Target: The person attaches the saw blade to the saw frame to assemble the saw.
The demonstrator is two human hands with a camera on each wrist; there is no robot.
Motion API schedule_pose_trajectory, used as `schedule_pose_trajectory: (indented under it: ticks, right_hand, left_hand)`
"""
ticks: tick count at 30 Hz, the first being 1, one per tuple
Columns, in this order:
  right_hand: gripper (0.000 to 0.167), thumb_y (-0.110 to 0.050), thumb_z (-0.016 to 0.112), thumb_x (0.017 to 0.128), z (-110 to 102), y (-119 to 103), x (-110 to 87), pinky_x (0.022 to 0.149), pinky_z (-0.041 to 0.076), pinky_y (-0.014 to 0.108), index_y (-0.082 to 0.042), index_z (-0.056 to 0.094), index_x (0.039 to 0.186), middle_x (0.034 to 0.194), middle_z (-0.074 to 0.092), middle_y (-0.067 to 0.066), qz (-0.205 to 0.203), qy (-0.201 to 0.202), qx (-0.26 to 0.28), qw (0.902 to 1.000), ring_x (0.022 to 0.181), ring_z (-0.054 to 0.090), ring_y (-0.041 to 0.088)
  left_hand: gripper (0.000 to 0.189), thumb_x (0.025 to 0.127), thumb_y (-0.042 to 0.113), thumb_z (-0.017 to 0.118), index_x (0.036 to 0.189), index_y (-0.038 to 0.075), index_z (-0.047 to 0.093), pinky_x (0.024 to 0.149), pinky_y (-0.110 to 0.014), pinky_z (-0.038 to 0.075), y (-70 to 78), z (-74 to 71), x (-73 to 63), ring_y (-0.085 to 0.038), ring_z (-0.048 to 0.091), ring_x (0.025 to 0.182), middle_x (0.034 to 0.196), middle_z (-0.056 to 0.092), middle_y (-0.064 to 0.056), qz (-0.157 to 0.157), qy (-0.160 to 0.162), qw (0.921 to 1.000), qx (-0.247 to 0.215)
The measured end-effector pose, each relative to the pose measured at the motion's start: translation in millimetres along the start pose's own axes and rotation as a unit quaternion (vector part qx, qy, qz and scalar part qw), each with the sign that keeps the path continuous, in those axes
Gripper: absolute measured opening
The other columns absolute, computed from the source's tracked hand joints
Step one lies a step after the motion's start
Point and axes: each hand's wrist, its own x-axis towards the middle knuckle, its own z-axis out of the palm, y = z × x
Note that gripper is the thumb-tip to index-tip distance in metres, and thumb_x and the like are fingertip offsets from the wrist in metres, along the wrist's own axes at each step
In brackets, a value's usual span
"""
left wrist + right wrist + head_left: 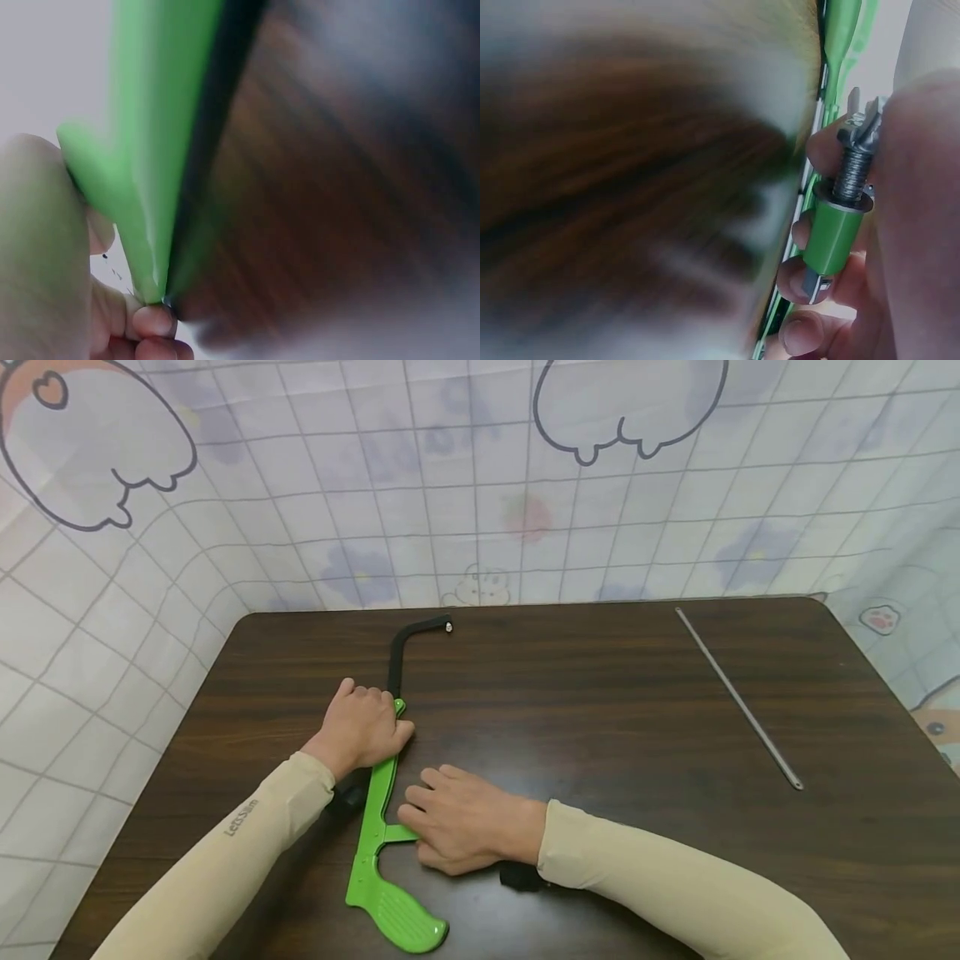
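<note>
A green hacksaw frame (372, 810) with a black front arm (397, 656) lies lengthwise on the table, its handle (408, 914) towards me. My left hand (363, 727) grips the frame near where green meets black; in the left wrist view its fingertips (154, 321) curl under the green edge. Around the short rear post is my right hand (468, 822), fingers bent. The right wrist view shows a wing nut (862, 127) on a threaded bolt (851, 176), a green sleeve (832, 236) and a small metal blade holder (812, 286) against the fingers. No blade is fitted in the frame.
A thin grey hacksaw blade (738, 697) lies slantwise on the right side of the dark wooden table (570, 693). Behind the table's far edge hangs a white checked cloth (480, 510) with cartoon prints, which also runs along both sides.
</note>
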Motion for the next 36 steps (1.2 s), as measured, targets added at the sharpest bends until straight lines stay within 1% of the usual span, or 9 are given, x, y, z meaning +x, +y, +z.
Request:
schedule_pose_trajectory:
  ticks: [4, 10, 18, 26, 32, 36]
  right_hand:
    - [0.02, -0.039, 0.045, 0.103, -1, 5, -10.1, 0.071, 0.034, 0.025, -0.023, 0.056, 0.096, 0.09, 0.055, -0.009, 0.001, -0.009, 0.011, 0.9999, 0.08, 0.044, 0.014]
    - [0.02, -0.038, 0.044, 0.104, 0, 12, -22.7, 0.072, 0.033, 0.025, -0.023, 0.056, 0.097, 0.092, 0.055, -0.008, 0.008, -0.02, 0.026, 0.9994, 0.08, 0.042, 0.015]
    - [0.02, -0.036, 0.046, 0.102, 0, 21, -40.2, 0.069, 0.027, 0.024, -0.022, 0.055, 0.092, 0.084, 0.051, -0.008, 0.013, -0.016, 0.039, 0.999, 0.076, 0.037, 0.014]
    - [0.021, -0.038, 0.045, 0.103, 1, 27, -59.5, 0.068, 0.025, 0.025, -0.022, 0.055, 0.094, 0.085, 0.049, -0.007, 0.026, -0.025, 0.031, 0.9989, 0.075, 0.034, 0.014]
    - [0.02, -0.037, 0.047, 0.102, 2, 33, -73.1, 0.069, 0.026, 0.025, -0.021, 0.054, 0.091, 0.086, 0.05, -0.006, 0.04, -0.017, 0.021, 0.9988, 0.075, 0.034, 0.015]
    - [0.021, -0.037, 0.047, 0.102, 2, 37, -80.8, 0.069, 0.025, 0.025, -0.021, 0.053, 0.089, 0.085, 0.049, -0.006, 0.044, -0.017, 0.02, 0.9987, 0.074, 0.033, 0.015]
  left_hand:
    - [0.044, 0.1, 0.039, 0.042, 0.066, 0.011, 0.044, 0.08, -0.041, 0.027, 10.0, -2.1, 5.9, -0.026, 0.044, 0.061, 0.066, 0.044, -0.006, 0.004, -0.004, 1.0, -0.001]
    - [0.045, 0.1, 0.041, 0.042, 0.066, 0.011, 0.046, 0.081, -0.042, 0.027, 22.4, -4.0, 15.0, -0.026, 0.046, 0.063, 0.067, 0.047, -0.006, 0.008, 0.0, 1.0, -0.005]
    - [0.045, 0.1, 0.042, 0.039, 0.068, 0.011, 0.047, 0.084, -0.042, 0.028, 40.5, -8.7, 24.9, -0.027, 0.047, 0.065, 0.069, 0.048, -0.006, 0.012, -0.013, 0.9998, -0.006]
    - [0.047, 0.103, 0.044, 0.035, 0.07, 0.012, 0.048, 0.087, -0.042, 0.028, 60.4, -12.2, 37.3, -0.026, 0.049, 0.07, 0.073, 0.05, -0.005, 0.022, -0.027, 0.9993, 0.01]
    - [0.047, 0.102, 0.042, 0.035, 0.067, 0.013, 0.048, 0.086, -0.041, 0.027, 72.6, -13.8, 45.7, -0.026, 0.049, 0.068, 0.071, 0.049, -0.005, 0.025, -0.021, 0.9994, 0.015]
    - [0.047, 0.101, 0.041, 0.036, 0.066, 0.013, 0.048, 0.084, -0.041, 0.027, 79.9, -15.4, 50.2, -0.026, 0.049, 0.067, 0.069, 0.048, -0.005, 0.028, -0.016, 0.9994, 0.012]
